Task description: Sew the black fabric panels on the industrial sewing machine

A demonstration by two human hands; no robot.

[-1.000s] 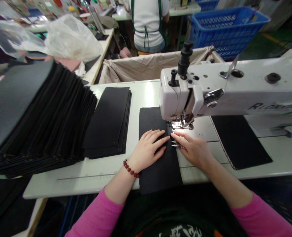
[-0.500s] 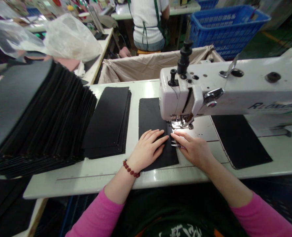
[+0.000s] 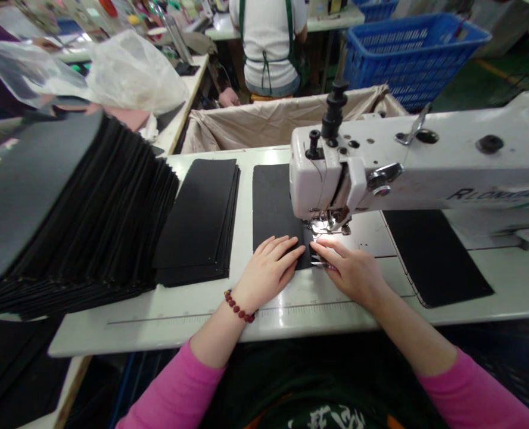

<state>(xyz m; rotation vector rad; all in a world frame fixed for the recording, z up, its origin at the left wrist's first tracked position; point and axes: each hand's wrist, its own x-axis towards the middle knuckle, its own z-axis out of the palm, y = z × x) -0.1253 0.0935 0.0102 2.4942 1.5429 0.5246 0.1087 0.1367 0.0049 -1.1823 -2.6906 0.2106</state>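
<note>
A black rectangular panel (image 3: 272, 199) lies on the machine bed, its right edge running under the presser foot (image 3: 322, 226) of a white sewing machine (image 3: 322, 179). My left hand (image 3: 271, 265) rests on the panel's near part, open, with fingers stretched toward the foot. Just right of it, my right hand (image 3: 358, 274) has its fingertips by the panel's right edge. Small thread snips (image 3: 321, 263) are held in that hand, their pointed blades sticking out to the left under the fingers; the handles are hidden.
A tall stack of black panels (image 3: 125, 202) stands at the left, beside a low pile (image 3: 197, 220). Another black panel (image 3: 438, 256) lies at right, partly beneath the machine arm. Behind are a cloth-lined bin (image 3: 246, 125), a blue crate (image 3: 407, 53) and a seated person (image 3: 268, 47).
The black panel has slid away from me under the presser foot, so less of it shows near my hands. Both hands stay in nearly the same place.
</note>
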